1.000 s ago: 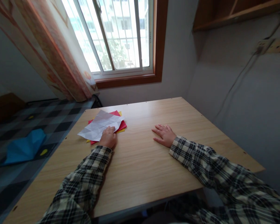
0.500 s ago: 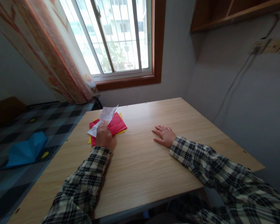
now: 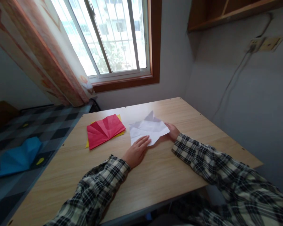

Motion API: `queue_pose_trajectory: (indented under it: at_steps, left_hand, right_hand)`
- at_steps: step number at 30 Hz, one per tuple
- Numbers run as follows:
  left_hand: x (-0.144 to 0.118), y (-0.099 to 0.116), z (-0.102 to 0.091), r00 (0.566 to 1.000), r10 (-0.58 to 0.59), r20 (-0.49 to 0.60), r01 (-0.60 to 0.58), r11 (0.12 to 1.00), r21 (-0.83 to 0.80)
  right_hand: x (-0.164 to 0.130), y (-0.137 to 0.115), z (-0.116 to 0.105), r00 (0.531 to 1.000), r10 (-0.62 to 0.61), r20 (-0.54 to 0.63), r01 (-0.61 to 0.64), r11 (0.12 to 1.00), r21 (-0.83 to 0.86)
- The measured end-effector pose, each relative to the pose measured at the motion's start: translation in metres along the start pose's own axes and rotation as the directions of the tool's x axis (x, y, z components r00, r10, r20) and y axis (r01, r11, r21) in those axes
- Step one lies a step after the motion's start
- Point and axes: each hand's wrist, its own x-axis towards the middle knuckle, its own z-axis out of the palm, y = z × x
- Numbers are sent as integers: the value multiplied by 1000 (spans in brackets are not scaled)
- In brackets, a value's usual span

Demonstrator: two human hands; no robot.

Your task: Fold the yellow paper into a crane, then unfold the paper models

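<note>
White creased paper sheet (image 3: 148,129) lies flat-ish on the wooden worktop (image 3: 155,175), about mid-worktop, just right of the red pleated paper (image 3: 105,129), which sits on a yellow sheet (image 3: 119,135) w/ only its edges peeking out. Left hand (image 3: 137,151) rests at the sheet's near-left corner, fingers extended & spread, fingertips pressing down on the paper's edge; flat, not clasping anything. Right hand (image 3: 173,131) is at the sheet's right edge, mostly hidden under/behind the paper, so can't tell how far it's open or whether it pinches the edge. Paper's far corner stands up a bit along old creases, rest of it touching the worktop. Handling, as a judgement: very light, thin, floppy but w/ memory in the folds; tears or crumples easily and prob. slides on the smooth laminate unless pinned. Best held at edges/corners w/ a light pinch, or flattened w/ open palms on opposite sides, as the hands are placed now. Blue folded paper (image 3: 17,157) lies on the checked bed (image 3: 49,125), far left, well apart from both hands.
</note>
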Motion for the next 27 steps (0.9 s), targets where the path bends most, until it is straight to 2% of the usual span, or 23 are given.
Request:
queue_pose_trajectory:
  at_steps: [1,3,4,6,12,15,17,18,19,21,22,23,25,27]
  left_hand:
    - [1,2,3,999,7,44,-6,1000,-23]
    - [2,3,6,995,-1,98,7,998,-63]
    - [2,4,6,994,-9,113,18,997,-81]
    - [3,4,5,991,-21,129,35,993,-110]
    - [9,9,-1,984,-28,178,57,985,-162]
    - [12,4,-7,989,-91,119,117,964,-238]
    - [15,-7,-11,974,-227,-12,215,936,-280]
    - [17,-14,-12,938,-328,-115,282,911,-302]
    - [18,-22,-12,883,-418,-212,338,881,-329]
    - [22,-38,-9,746,-568,-347,401,800,-446]
    - [24,-46,-7,677,-636,-370,408,743,-531]
    - [27,-51,-4,615,-700,-363,399,673,-622]
    - [31,-58,-1,529,-799,-286,337,507,-793]
    - [35,-57,-2,517,-846,-127,264,299,-917]
  right_hand:
    - [3,2,-3,999,42,-30,-41,998,48]
    - [7,4,-9,995,95,-6,-94,991,95]
    - [9,5,-11,986,159,56,-166,970,175]
    - [11,5,-14,969,207,136,-234,945,228]
    - [9,5,-17,952,177,250,-249,923,294]
    - [9,7,-17,951,178,251,-262,897,356]
    - [9,9,-17,949,208,236,-288,876,387]
    - [9,10,-17,948,224,225,-300,865,402]
    - [9,11,-16,948,236,215,-307,856,416]
    - [8,11,-16,949,242,204,-310,841,443]
    - [8,11,-16,950,239,202,-307,835,456]
    - [8,11,-16,951,236,198,-303,831,467]
    - [8,9,-16,953,232,192,-298,820,488]
    - [8,8,-16,954,238,184,-300,806,510]
